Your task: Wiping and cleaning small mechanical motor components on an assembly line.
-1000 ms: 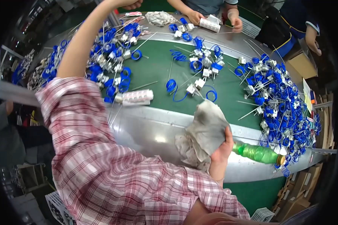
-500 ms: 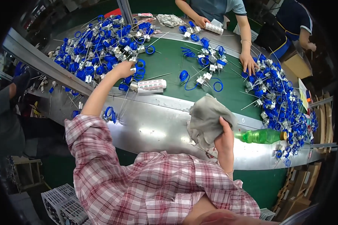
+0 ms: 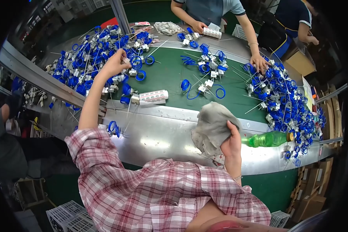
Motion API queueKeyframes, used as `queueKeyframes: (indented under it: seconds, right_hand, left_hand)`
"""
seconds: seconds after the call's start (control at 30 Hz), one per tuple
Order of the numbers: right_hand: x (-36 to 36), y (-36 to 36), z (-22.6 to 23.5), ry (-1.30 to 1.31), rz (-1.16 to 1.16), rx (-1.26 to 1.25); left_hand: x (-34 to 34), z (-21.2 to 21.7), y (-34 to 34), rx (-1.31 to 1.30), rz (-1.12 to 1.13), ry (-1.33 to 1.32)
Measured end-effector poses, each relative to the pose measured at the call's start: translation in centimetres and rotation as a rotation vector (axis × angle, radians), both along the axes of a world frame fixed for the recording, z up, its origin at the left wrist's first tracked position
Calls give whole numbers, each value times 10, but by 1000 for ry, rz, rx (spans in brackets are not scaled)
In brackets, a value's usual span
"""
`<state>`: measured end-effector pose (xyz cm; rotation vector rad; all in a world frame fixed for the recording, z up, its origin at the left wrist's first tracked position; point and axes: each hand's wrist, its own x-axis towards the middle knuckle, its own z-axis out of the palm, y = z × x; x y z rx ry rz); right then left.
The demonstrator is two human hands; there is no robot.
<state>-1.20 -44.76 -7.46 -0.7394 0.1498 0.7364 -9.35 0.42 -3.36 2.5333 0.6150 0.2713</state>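
Note:
My left hand (image 3: 115,65) reaches to the right side of a large heap of thermostats (image 3: 91,58), which have white and metal blocks, blue coiled tubes and thin metal rods. Its fingers pinch a white block; blue coils (image 3: 136,62) lie just right of the fingertips, and whether they belong to that block I cannot tell. Closed around a crumpled grey cloth (image 3: 214,125), my right hand (image 3: 232,144) is above the metal near edge of the table, its thumb on top of the cloth. The cloth hides most of its fingers.
A white printed roll (image 3: 153,96) lies left of centre on the green tabletop (image 3: 162,73). More thermostats (image 3: 210,65) lie mid-table and in a right-hand heap (image 3: 284,96). A green bottle (image 3: 270,139) lies near the front. Across, a person's hand (image 3: 259,63) touches the right heap. A metal post (image 3: 46,75) crosses the left.
My left hand has moved farther away and left over the heap, a white block still between its fingers. My right hand stays near its place, and the cloth's folds have shifted slightly.

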Motion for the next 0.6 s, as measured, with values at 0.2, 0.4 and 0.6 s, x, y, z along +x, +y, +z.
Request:
queueKeyframes:
  seconds: [0.2,0.4,0.6]
  right_hand:
    - [7,13,9,-21,-6,44]
    - [8,13,5,15,11,30]
    - [7,15,5,36,1,67]
  left_hand:
    - [-24,-2,5,-569,89,-87]
    - [-44,-2,2,-929,199,-294]
    - [-58,18,-19,-1430,-174,-740]
